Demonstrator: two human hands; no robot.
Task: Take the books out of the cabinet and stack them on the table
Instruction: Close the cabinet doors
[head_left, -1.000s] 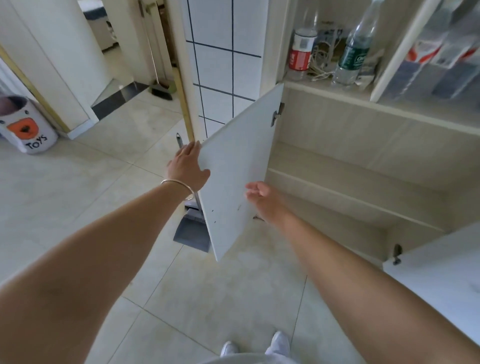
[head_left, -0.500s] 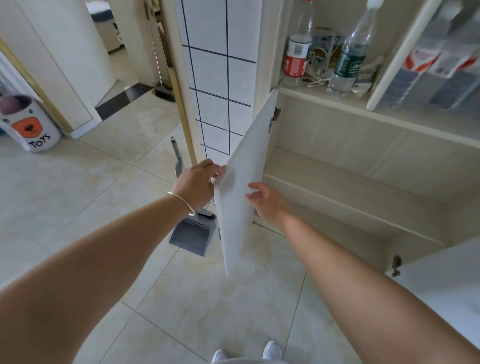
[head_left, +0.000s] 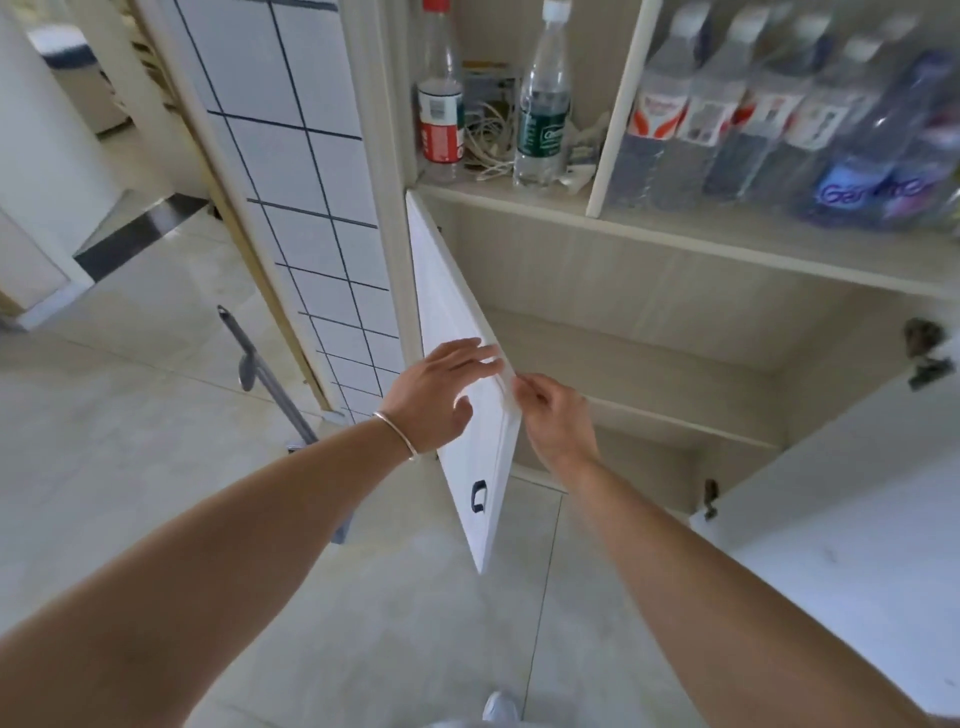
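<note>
While no books show on the bare pale-wood cabinet shelves (head_left: 649, 364) at one o'clock, the spread left hand (head_left: 436, 397) presses and the right hand (head_left: 553, 415) pinches the free edge of the light, rigid white cabinet door (head_left: 457, 332).

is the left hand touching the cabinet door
Touching. The head view shows the left hand spread flat on the outer face of the open cabinet door, fingertips reaching its free edge.

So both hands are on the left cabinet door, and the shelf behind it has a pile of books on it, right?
Not quite. The head view shows the left hand and the right hand on the left cabinet door, but the shelf behind it is bare: no books there.
</note>
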